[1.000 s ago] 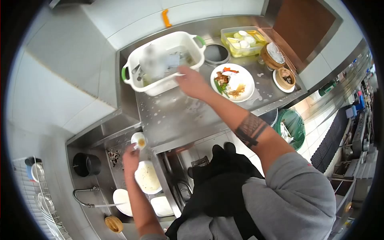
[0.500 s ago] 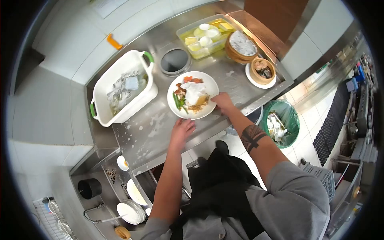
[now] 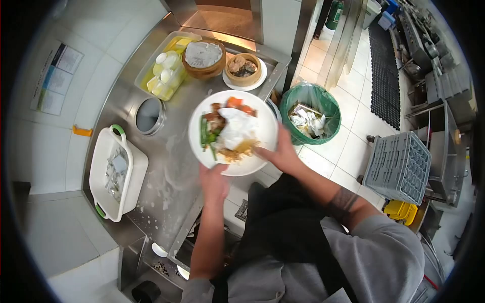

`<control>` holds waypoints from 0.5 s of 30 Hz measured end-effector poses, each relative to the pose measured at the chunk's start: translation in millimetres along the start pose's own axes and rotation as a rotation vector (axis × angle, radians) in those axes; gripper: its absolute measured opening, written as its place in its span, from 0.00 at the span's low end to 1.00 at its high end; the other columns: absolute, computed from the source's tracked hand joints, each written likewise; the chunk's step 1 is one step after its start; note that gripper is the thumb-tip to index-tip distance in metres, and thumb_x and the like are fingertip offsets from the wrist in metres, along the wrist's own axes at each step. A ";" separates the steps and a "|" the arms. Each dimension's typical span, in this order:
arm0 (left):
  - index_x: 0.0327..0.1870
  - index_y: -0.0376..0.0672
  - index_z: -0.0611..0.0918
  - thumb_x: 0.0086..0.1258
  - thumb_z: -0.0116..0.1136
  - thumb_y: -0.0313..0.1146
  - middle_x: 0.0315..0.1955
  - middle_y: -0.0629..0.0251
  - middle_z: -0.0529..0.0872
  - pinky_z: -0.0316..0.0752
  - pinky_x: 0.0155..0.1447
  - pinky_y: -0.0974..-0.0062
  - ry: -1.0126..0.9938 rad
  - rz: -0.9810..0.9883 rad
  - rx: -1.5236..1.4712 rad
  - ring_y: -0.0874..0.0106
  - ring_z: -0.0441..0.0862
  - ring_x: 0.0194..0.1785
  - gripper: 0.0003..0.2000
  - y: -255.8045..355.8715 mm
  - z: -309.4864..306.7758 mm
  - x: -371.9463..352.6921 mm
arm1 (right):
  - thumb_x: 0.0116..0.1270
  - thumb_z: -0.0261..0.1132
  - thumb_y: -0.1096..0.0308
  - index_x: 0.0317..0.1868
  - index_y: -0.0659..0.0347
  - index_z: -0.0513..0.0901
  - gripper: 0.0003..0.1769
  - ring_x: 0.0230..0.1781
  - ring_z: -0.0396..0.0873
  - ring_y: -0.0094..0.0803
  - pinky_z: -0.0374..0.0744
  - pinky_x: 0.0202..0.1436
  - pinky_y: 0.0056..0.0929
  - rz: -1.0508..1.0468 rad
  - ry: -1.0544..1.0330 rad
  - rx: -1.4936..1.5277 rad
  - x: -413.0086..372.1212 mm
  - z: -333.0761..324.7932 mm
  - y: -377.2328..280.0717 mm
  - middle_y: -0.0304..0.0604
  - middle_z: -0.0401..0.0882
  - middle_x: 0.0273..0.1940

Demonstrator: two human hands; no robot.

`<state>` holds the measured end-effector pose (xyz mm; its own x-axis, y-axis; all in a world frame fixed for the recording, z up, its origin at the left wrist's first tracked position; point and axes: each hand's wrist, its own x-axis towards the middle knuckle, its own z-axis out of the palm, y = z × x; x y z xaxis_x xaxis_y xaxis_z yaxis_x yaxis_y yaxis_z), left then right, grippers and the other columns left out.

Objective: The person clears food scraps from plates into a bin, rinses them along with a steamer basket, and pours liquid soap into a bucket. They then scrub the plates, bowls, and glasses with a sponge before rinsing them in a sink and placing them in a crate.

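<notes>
Lifted above the steel counter, a white plate (image 3: 266, 123) carries food scraps and a crumpled white napkin (image 3: 236, 125). Green beans (image 3: 204, 132) and orange-red pieces (image 3: 235, 102) lie around the napkin. My left hand (image 3: 214, 184) grips the near-left rim, with the thumb on top and the other fingers hidden beneath. On the right rim is my right hand (image 3: 284, 152), its thumb over the edge and its fingers out of sight behind the plate. Both hands are slightly blurred.
A green-lined bin (image 3: 331, 126) with waste stands right of the counter (image 3: 164, 166). At the back are a plastic tub (image 3: 178, 83) of cups and two bamboo steamers, one (image 3: 243, 83) on a saucer. A white basin (image 3: 132, 182) with cutlery sits left; a grey rack (image 3: 396, 166) stands right.
The plate has risen off the counter, closer to me. My left hand has gone from beside it to gripping its rim. The view has turned right, towards the bin.
</notes>
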<state>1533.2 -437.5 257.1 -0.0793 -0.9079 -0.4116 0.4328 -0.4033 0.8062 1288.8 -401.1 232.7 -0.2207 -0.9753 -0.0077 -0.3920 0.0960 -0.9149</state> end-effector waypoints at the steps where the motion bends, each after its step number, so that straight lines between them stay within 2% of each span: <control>1: 0.75 0.37 0.66 0.55 0.52 0.10 0.66 0.48 0.79 0.82 0.68 0.60 0.006 0.005 0.011 0.56 0.81 0.68 0.39 -8.7 21.2 -2.0 | 0.54 0.85 0.51 0.82 0.69 0.53 0.66 0.80 0.55 0.67 0.59 0.83 0.57 -0.109 0.130 -0.202 -11.0 -22.5 1.4 0.70 0.54 0.79; 3: 0.74 0.36 0.65 0.55 0.51 0.10 0.64 0.48 0.79 0.86 0.63 0.61 -0.123 -0.055 0.018 0.56 0.83 0.65 0.38 -31.2 69.2 -2.1 | 0.53 0.85 0.47 0.85 0.60 0.53 0.68 0.83 0.48 0.71 0.55 0.83 0.61 -0.215 0.054 -0.307 -9.0 -77.6 -8.8 0.70 0.47 0.82; 4: 0.74 0.36 0.65 0.55 0.51 0.10 0.64 0.48 0.79 0.86 0.63 0.61 -0.128 -0.064 0.027 0.56 0.83 0.65 0.38 -47.8 91.0 1.3 | 0.53 0.85 0.47 0.85 0.60 0.53 0.68 0.83 0.48 0.71 0.55 0.83 0.61 -0.204 0.062 -0.303 -4.7 -94.2 1.3 0.70 0.47 0.82; 6: 0.76 0.37 0.64 0.55 0.50 0.12 0.63 0.47 0.80 0.94 0.42 0.51 -0.135 -0.082 0.117 0.48 0.88 0.57 0.39 -81.7 134.8 12.7 | 0.56 0.81 0.40 0.86 0.47 0.58 0.62 0.84 0.45 0.73 0.52 0.83 0.68 -0.288 -0.110 -0.457 6.1 -127.0 27.6 0.69 0.43 0.84; 9: 0.74 0.38 0.64 0.55 0.48 0.12 0.60 0.46 0.80 0.94 0.37 0.54 -0.114 -0.185 0.310 0.50 0.90 0.53 0.38 -115.9 204.6 25.8 | 0.58 0.77 0.38 0.85 0.44 0.61 0.59 0.81 0.47 0.78 0.54 0.80 0.72 -0.289 -0.174 -0.469 23.7 -143.9 94.9 0.69 0.41 0.85; 10: 0.73 0.38 0.64 0.54 0.46 0.11 0.59 0.45 0.80 0.94 0.32 0.55 -0.114 -0.186 0.402 0.50 0.91 0.49 0.37 -129.4 225.2 31.1 | 0.63 0.73 0.37 0.83 0.46 0.66 0.52 0.81 0.49 0.75 0.55 0.79 0.73 -0.268 -0.129 -0.474 29.2 -144.7 117.0 0.66 0.45 0.84; 11: 0.73 0.38 0.64 0.54 0.46 0.11 0.59 0.45 0.80 0.94 0.32 0.55 -0.110 -0.197 0.417 0.50 0.91 0.49 0.37 -141.3 243.0 37.9 | 0.63 0.73 0.37 0.83 0.46 0.66 0.52 0.81 0.49 0.75 0.55 0.79 0.73 -0.254 -0.130 -0.460 35.7 -146.3 139.3 0.66 0.45 0.84; 14: 0.71 0.37 0.63 0.56 0.46 0.12 0.59 0.41 0.78 0.93 0.32 0.51 -0.102 -0.290 0.607 0.45 0.90 0.47 0.35 -176.7 275.8 59.5 | 0.69 0.69 0.43 0.77 0.45 0.74 0.38 0.82 0.52 0.67 0.55 0.78 0.77 -0.180 0.037 -0.449 57.2 -152.0 202.5 0.63 0.52 0.82; 15: 0.71 0.37 0.63 0.56 0.46 0.12 0.59 0.41 0.78 0.93 0.32 0.51 -0.096 -0.299 0.618 0.45 0.90 0.47 0.35 -184.7 285.4 64.1 | 0.69 0.69 0.43 0.77 0.45 0.74 0.38 0.82 0.52 0.67 0.55 0.78 0.77 -0.170 0.034 -0.438 66.4 -156.0 223.5 0.63 0.52 0.82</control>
<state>1192.0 -453.8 203.1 -0.2072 -0.7419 -0.6376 -0.2085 -0.6033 0.7698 1047.2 -413.4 90.7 -0.1471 -0.9782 0.1468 -0.7637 0.0179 -0.6453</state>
